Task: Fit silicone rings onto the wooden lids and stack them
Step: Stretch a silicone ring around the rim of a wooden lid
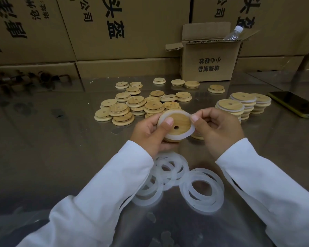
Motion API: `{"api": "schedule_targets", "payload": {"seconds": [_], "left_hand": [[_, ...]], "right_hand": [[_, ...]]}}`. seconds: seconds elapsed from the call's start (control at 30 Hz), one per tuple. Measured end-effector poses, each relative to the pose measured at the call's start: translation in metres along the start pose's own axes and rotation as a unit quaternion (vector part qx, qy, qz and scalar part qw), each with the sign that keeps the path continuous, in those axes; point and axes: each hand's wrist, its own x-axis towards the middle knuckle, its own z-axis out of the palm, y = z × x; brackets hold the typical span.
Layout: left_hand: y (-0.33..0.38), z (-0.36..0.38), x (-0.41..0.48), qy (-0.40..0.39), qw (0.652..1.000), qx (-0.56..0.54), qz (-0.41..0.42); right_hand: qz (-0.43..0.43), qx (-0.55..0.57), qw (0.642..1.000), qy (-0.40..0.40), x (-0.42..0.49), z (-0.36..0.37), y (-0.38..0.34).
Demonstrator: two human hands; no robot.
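The left hand [148, 130] hides the near rim of the round wooden lid [181, 121] it holds, and the right hand [218, 127] hides the stretch of white silicone ring [175, 113] it pinches. At the right edge of the tabletop [61, 139] a dark flat phone [292, 103] is cut off; brownish objects [43, 78] at its far-left corner are too blurred to identify.

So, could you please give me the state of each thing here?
Lid: held in left hand, ring partly fitted.
Ring: pinched by right hand.
Ringed lids: stacked.
Bare lids: loose pile.
Spare rings: loose on table.
Box: open.
Phone: screen dark.
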Motion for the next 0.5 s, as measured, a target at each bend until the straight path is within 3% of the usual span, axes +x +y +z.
{"api": "schedule_targets", "payload": {"seconds": [0.33,0.5], "left_hand": [[0.003,-0.001,0.003,0.008,0.994,-0.105,-0.032],[0.001,-0.006,0.004,-0.006,0.999,-0.022,-0.034]], "right_hand": [[0.032,0.051,0.998,0.011,-0.006,0.01,0.002],[0.036,0.026,0.999,0.027,-0.005,0.008,0.003]]}}
